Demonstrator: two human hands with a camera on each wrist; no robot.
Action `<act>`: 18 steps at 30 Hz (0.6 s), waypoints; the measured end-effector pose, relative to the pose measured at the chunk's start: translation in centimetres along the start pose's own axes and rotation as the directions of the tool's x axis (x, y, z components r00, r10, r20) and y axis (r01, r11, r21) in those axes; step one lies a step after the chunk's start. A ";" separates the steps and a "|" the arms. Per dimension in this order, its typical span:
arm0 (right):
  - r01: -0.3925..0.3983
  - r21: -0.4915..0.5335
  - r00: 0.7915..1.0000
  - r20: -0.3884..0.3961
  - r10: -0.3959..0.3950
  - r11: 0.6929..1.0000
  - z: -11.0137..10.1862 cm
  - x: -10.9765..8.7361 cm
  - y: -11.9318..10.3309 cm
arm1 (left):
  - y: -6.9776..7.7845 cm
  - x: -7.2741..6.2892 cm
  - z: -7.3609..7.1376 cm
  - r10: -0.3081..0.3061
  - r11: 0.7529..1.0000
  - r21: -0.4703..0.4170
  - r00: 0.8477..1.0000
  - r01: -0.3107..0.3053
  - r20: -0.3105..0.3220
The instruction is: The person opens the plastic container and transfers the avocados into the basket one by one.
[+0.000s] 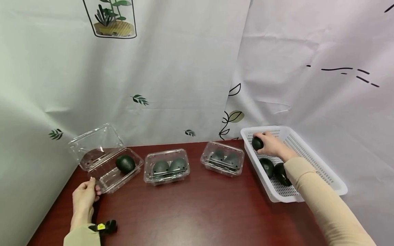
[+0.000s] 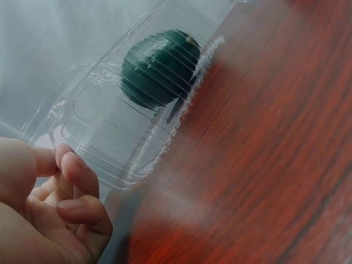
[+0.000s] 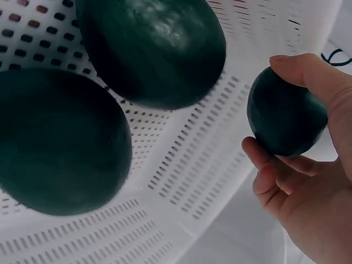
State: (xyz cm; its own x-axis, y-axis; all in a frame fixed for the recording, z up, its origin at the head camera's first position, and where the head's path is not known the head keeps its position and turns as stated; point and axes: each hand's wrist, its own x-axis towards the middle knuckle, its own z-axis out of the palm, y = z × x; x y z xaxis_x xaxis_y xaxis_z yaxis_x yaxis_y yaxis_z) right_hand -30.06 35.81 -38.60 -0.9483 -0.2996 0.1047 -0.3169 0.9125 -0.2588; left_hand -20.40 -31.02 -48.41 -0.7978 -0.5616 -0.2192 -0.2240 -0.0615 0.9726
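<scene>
My left hand [image 1: 83,198] pinches the near corner of an open clear plastic clamshell box [image 1: 107,179] between thumb and fingers. One dark green avocado [image 1: 125,164] lies at the right end of that box, whose lid [image 1: 96,145] leans back. In the left wrist view, the avocado [image 2: 159,69] shows through the clear wall. My right hand [image 1: 272,145] grips another avocado [image 1: 257,143] at the far left end of a white perforated basket [image 1: 330,181]. The right wrist view has thumb and fingers around this avocado [image 3: 286,113]. Two more avocados [image 1: 267,167] lie lower in the basket.
Two closed clear boxes, one in the middle [image 1: 167,167] and one farther right [image 1: 222,159], each hold two avocados. Everything stands on a dark red wooden table [image 1: 184,212]. A white printed cloth [image 1: 184,68] hangs right behind it. The left wrist carries a black strap [image 1: 104,227].
</scene>
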 end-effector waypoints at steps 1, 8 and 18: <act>-0.004 0.000 1.000 0.002 0.004 1.000 0.2 0.1 0.1 | 0.0 0.0 0.0 0.002 1.000 0.003 1.000 -0.002 0.000; -0.026 -0.009 0.999 0.042 0.027 1.000 1.3 0.5 0.4 | -0.2 0.2 0.0 0.014 1.000 0.009 1.000 -0.014 0.001; -0.038 -0.034 0.989 0.143 0.043 0.999 3.0 1.0 1.2 | -0.2 0.2 -0.2 0.031 0.999 0.018 0.999 -0.031 0.009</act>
State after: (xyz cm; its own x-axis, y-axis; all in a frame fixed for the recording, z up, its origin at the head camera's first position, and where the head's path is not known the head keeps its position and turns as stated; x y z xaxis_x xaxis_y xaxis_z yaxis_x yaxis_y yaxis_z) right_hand -31.45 35.74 -41.66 -0.9538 -0.2971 -0.0452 -0.2795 0.9323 -0.2297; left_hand -20.38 -31.25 -48.67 -0.8095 -0.5556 -0.1899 -0.2091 -0.0295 0.9774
